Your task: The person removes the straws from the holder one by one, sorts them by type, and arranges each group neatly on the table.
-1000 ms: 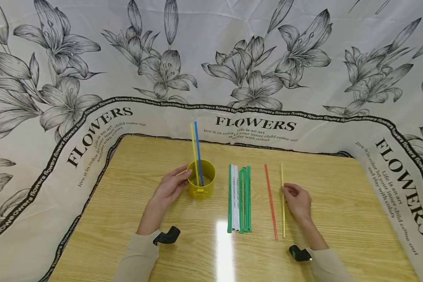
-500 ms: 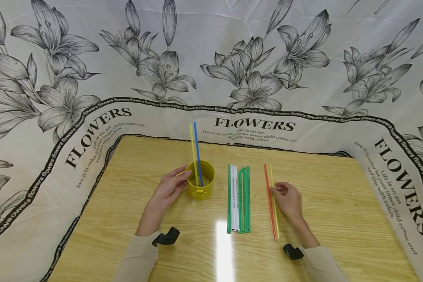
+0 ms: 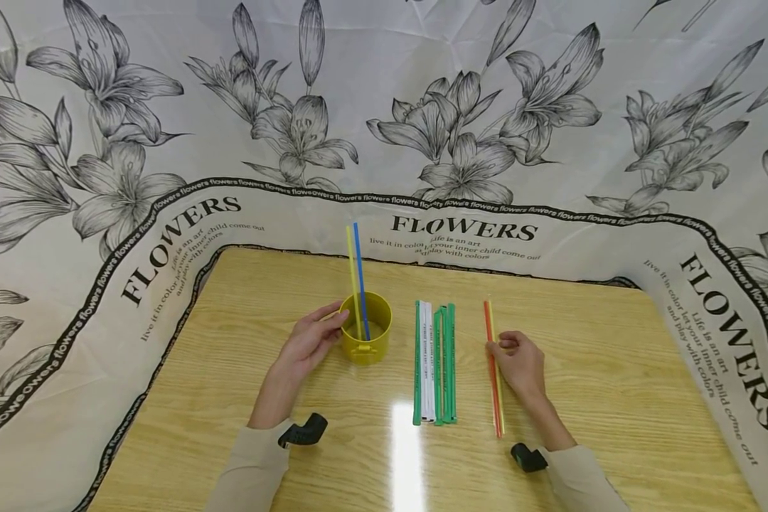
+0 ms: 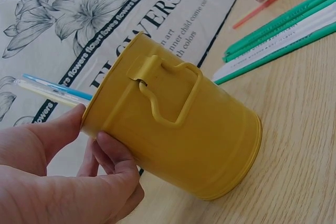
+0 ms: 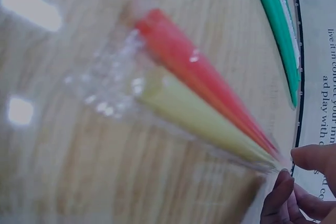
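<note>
My left hand (image 3: pixel 307 340) holds a yellow pail (image 3: pixel 384 333) at its left rim, thumb and fingertips at the edge. A small bent-wire handle (image 4: pixel 189 100) hangs on its side in the left wrist view. One yellow straw and one blue straw (image 3: pixel 361 284) stand inside, leaning on the back rim. To the right, thumb and fingers of my right hand (image 3: pixel 523 366) pinch a red straw (image 3: pixel 490 355) and a yellow straw (image 3: pixel 502 405) together, side by side. Clear wrapping shows round both in the right wrist view, where the red straw (image 5: pixel 194 66) and yellow straw (image 5: pixel 194 116) look blurred.
Between the hands lie several paper-wrapped straws in a row: green wrappers (image 3: pixel 449 363) and white wrappers (image 3: pixel 426 355). A fabric with printed flowers (image 3: pixel 461 163) borders the wooden table (image 3: pixel 333 462) at the back and sides.
My right hand has moved left, bringing the yellow straw against the red one, and now holds both. My left hand and the pail have stayed in place.
</note>
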### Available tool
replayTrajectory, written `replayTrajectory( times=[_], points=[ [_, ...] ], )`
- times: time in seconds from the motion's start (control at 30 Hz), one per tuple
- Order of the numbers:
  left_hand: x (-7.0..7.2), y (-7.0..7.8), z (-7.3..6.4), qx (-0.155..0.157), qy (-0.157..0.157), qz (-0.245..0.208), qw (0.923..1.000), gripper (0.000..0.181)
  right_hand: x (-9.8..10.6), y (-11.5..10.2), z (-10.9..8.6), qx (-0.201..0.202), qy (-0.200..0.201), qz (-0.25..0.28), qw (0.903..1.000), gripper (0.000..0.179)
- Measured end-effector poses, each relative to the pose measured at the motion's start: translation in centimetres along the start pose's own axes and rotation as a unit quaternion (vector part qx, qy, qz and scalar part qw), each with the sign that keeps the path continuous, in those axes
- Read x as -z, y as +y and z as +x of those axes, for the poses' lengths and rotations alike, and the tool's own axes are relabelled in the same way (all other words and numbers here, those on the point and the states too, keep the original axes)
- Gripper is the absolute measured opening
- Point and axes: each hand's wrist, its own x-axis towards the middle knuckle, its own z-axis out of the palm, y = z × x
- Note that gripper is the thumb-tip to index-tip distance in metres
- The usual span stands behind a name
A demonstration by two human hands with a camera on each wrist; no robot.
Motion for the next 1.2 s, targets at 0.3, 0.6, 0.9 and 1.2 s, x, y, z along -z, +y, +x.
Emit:
replayTrajectory(
  times=[0.3, 0.6, 0.9, 1.2],
  points=[
    [0.1, -0.2, 0.0, -0.001, 0.004, -0.005, 1.0000, 0.046, 0.3, -2.0, 0.6, -0.003, -0.025, 0.040, 0.9989, 0.034],
    [0.0, -0.2, -0.1, 0.000, 0.008, -0.006, 1.0000, 0.046, 0.4, -4.4, 1.4, -0.010, -0.048, 0.064, 0.9968, 0.038],
    [0.0, -0.2, 0.0, -0.002, 0.011, -0.009, 0.9999, 0.044, 0.1, -7.2, 2.1, 0.000, -0.056, 0.126, 0.9905, 0.036],
    [-0.2, -0.1, 0.0, 0.002, 0.005, -0.008, 1.0000, 0.046, -0.5, -9.6, 2.3, 0.043, -0.066, 0.183, 0.9800, 0.038]
  ],
)
